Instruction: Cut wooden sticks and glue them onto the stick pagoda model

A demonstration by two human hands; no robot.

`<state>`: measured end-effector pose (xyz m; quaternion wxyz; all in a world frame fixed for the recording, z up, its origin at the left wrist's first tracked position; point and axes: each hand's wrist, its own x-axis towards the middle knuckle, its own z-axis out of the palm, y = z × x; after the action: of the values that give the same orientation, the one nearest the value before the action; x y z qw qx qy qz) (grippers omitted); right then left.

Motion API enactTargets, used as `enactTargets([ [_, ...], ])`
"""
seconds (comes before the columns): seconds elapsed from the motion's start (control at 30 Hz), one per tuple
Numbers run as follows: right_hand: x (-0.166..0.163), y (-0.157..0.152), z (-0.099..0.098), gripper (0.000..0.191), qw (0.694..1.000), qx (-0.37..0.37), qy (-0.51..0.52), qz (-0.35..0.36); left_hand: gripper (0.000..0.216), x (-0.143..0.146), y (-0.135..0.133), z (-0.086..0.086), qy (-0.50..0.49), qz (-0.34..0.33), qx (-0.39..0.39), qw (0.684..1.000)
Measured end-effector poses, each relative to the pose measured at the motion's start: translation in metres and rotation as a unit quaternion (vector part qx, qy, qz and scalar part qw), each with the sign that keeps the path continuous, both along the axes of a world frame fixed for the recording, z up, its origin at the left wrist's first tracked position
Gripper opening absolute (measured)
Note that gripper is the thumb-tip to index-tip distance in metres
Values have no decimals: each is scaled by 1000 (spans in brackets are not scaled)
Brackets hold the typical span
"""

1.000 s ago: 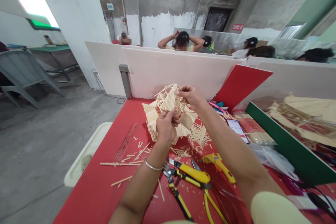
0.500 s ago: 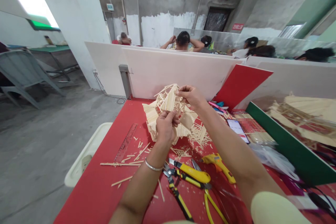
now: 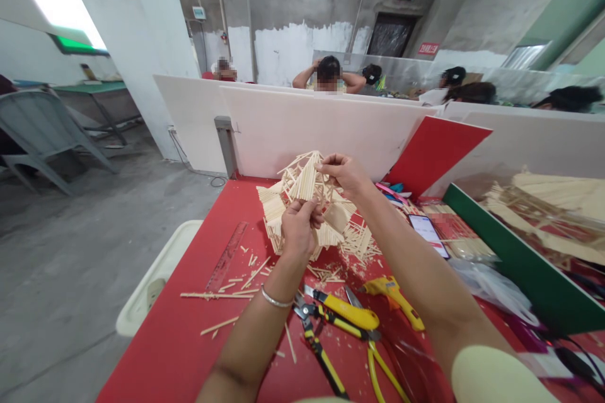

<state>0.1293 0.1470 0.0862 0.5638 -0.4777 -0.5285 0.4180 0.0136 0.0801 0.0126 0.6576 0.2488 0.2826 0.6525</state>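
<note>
A model built of thin wooden sticks [image 3: 305, 186] stands on the red table [image 3: 189, 340], tilted up off the surface. My left hand [image 3: 299, 227] is closed on its near lower side, fingers pinched around the sticks. My right hand [image 3: 341, 172] is closed on the top edge of the model, thumb and fingers pinching a stick panel. Loose stick offcuts [image 3: 246, 277] lie scattered just below the model.
Yellow-handled cutters [image 3: 343, 312], a yellow glue gun [image 3: 394, 296] and a red ruler [image 3: 225, 257] lie near my arms. A phone [image 3: 428, 233] rests at right. White partitions [image 3: 302, 129] stand behind. Other people sit beyond them. A white bin [image 3: 155, 277] stands left of the table.
My hands and the stick model have not visibly moved. A person behind the partition has shifted raised arms slightly.
</note>
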Motion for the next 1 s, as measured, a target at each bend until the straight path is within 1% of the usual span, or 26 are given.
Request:
enactTargets([
  [0.33,0,0,0,35,1000,1,-8,-1,23,0,-2,3,2,0,-6,1000],
  [0.7,0,0,0,36,1000,0,-8,0,26,-1,-1,1,7,0,-3,1000],
  [1.0,0,0,0,37,1000,-1,-7,-3,26,-1,-1,2,8,1,-7,1000],
])
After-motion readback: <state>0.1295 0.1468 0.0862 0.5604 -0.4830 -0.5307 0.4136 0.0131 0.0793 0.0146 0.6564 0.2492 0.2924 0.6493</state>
